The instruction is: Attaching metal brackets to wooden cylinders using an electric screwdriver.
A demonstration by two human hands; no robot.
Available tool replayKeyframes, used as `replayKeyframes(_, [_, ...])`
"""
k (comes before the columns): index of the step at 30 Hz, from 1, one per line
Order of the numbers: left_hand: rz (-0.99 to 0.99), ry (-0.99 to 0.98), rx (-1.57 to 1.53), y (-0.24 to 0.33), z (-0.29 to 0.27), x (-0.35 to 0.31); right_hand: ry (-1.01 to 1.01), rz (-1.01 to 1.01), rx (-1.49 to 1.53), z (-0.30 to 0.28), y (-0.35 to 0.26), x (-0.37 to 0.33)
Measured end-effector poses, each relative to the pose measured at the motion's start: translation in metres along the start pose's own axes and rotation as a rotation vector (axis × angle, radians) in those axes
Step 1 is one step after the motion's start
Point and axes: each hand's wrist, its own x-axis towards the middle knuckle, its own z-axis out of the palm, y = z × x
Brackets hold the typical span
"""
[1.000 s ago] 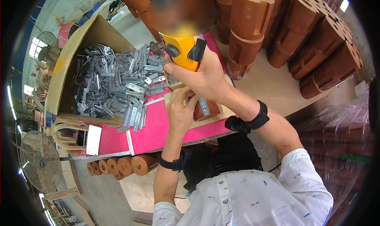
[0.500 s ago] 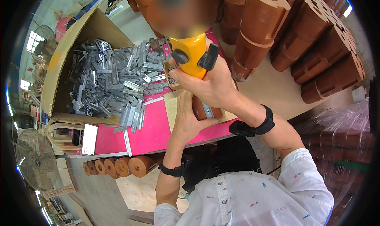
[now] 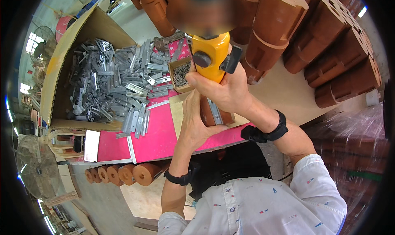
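Observation:
My right hand is wrapped round a yellow power drill with black parts. A blur covers the drill's upper end, and its tip is hidden. Below it, my left hand grips a reddish-brown wooden piece, thumb along the near side and fingers along the left. A grey metal strip with a hole lies along the top of this piece. The wooden piece rests over a tan board on the pink-covered table. Beside my left fingers stands a small box of screws.
A large cardboard box on its side spills a heap of metal strips onto the table. Brown wooden cylinders stand stacked at the far right. A white phone-like slab lies near the left edge; several wooden cylinders sit below.
My right hand and the drill have shifted a little to the right, showing more of the screw box and the metal strip. My left hand has stayed on the wooden piece.

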Motion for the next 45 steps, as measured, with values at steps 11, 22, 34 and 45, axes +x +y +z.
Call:
replayKeyframes(11, [0.063,0.184,0.071,-0.035,-0.023,0.033,0.137,0.067,0.222,-0.007,-0.015,0.001])
replayKeyframes(22, [0.02,-0.093,0.518,-0.066,-0.027,0.12,0.17,0.099,0.103,-0.036,-0.033,-0.021])
replayKeyframes(34, [0.137,0.114,0.394,-0.067,-0.017,0.108,0.184,0.061,0.034,-0.042,-0.031,-0.03])
replayKeyframes(45, [-0.076,0.328,-0.243,-0.064,-0.031,0.091,0.185,0.114,0.147,-0.038,-0.042,-0.028])
